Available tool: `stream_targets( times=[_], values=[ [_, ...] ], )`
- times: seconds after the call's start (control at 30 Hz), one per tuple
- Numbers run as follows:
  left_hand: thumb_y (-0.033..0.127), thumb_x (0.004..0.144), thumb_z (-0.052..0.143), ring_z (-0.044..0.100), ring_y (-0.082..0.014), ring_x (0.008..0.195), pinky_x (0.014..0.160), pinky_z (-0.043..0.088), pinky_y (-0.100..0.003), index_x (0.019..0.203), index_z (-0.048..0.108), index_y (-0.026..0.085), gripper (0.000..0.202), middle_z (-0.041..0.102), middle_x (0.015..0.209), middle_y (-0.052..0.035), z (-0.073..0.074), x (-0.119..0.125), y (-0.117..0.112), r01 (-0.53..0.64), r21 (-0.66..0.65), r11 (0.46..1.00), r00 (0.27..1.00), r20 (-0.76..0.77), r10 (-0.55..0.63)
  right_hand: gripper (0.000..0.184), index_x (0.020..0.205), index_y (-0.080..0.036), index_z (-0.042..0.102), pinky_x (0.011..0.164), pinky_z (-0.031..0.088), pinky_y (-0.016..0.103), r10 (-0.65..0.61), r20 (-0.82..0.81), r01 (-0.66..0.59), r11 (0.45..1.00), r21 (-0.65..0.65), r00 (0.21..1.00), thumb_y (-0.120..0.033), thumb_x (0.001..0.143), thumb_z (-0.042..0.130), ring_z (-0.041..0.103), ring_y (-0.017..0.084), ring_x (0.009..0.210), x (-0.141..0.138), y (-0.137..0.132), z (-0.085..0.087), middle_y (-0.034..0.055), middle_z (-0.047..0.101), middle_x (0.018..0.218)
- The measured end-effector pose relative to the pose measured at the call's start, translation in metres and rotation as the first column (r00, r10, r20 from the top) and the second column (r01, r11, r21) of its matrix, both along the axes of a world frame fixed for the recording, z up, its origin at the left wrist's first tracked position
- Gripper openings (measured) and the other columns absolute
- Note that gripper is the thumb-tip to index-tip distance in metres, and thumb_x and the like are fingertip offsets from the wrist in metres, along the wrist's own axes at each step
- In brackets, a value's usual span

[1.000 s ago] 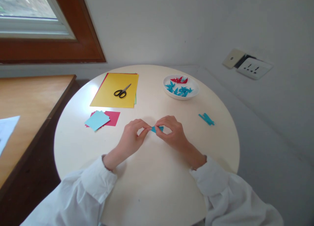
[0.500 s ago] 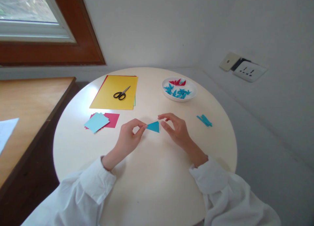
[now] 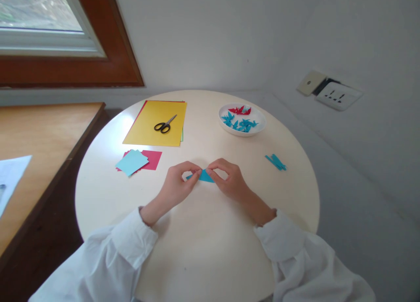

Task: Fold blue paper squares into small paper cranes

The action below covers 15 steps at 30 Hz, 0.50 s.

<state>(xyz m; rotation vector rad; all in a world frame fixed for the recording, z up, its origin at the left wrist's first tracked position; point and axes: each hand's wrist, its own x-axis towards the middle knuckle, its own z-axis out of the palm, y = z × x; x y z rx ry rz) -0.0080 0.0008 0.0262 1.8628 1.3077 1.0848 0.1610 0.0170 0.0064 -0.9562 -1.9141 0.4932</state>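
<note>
A small folded piece of blue paper is held just above the table between both hands. My left hand pinches its upper edge between thumb and forefinger, and a blue tip sticks out to the left behind the thumb. On the right side, my right hand pinches the same edge, close to the left fingertips. The fingers hide part of the paper, so its full outline does not show.
Yellow paper sheets bear black-handled scissors. Nearer lie light blue squares over red paper. A white dish contains red and blue origami cranes. Blue paper strips lie at right on the round table.
My right hand has moved left and closed on the blue paper. The left hand has shifted along it, and the paper has turned, with its edge now between both hands.
</note>
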Motion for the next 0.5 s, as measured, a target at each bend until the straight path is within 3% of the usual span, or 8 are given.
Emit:
stream_targets(
  times=[0.1,0.3,0.5],
  values=[
    [0.019,0.075,0.052,0.061,-0.0144,0.067,0.064,0.049,-0.024,0.07,0.063,0.016,0.012,0.068,0.071,-0.0031,-0.002,0.001,-0.001,0.011,-0.001,1.0,1.0,-0.007,-0.011,0.011,0.07,-0.02,0.058,0.065,0.046,0.028,0.007,-0.003,-0.007,1.0,0.016,1.0,-0.02,0.08,0.055,0.06,0.014,0.066,-0.003,-0.001,-0.002,0.0015,0.066,0.07],
    [0.018,0.069,0.05,0.057,-0.0132,0.062,0.057,0.044,-0.023,0.063,0.059,0.016,0.01,0.063,0.064,-0.0012,0.001,0.0,-0.001,0.014,-0.08,0.997,1.0,0.026,-0.012,0.013,0.067,-0.019,0.058,0.061,0.045,0.026,0.004,-0.07,-0.009,0.997,-0.078,0.998,-0.021,0.08,0.055,0.058,0.013,0.063,-0.006,-0.005,0.001,0.0008,0.064,0.066],
    [0.019,0.067,0.05,0.052,-0.012,0.06,0.053,0.041,-0.022,0.061,0.056,0.016,0.009,0.059,0.062,-0.0006,0.007,-0.003,-0.001,0.002,-0.135,0.991,0.997,0.072,0.008,0.012,0.067,-0.019,0.06,0.062,0.045,0.027,-0.1,-0.151,0.074,0.983,-0.171,0.983,-0.025,0.077,0.056,0.059,0.014,0.065,0.001,-0.003,0.011,0.0011,0.066,0.067]
  ],
)
